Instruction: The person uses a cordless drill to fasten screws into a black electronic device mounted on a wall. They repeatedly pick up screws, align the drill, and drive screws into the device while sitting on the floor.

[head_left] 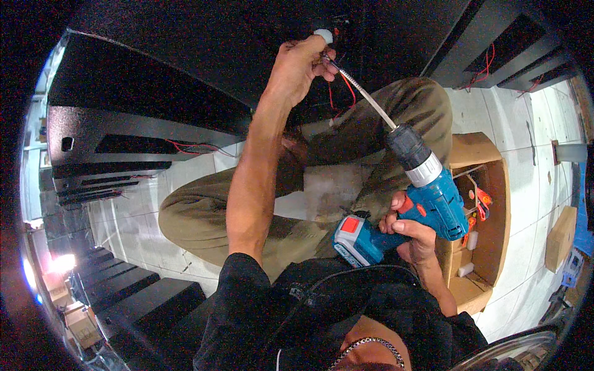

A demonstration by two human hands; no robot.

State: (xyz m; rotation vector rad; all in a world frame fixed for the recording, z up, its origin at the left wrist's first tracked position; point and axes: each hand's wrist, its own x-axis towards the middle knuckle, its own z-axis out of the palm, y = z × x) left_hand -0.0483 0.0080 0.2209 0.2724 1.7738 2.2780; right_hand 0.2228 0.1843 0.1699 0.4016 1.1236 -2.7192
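Note:
My right hand (413, 235) grips a blue cordless drill (440, 205) by its handle, its black chuck angled up toward the panel. A long metal bit (365, 94) runs from the chuck up to my left hand (297, 71). That hand is closed around the bit's far end at the black panel (235, 43), and what exactly its fingers hold there is hidden. A white piece (323, 34) shows just beyond them. Thin red wires (351, 93) hang from the panel below the hand.
I sit cross-legged on white tiles (130, 219). An open cardboard box (502, 216) with orange-handled items sits at my right, a light wooden block (560, 238) beyond it. More slotted black panels (105, 136) with red wires stand on both sides. Black boards (148, 297) lie at lower left.

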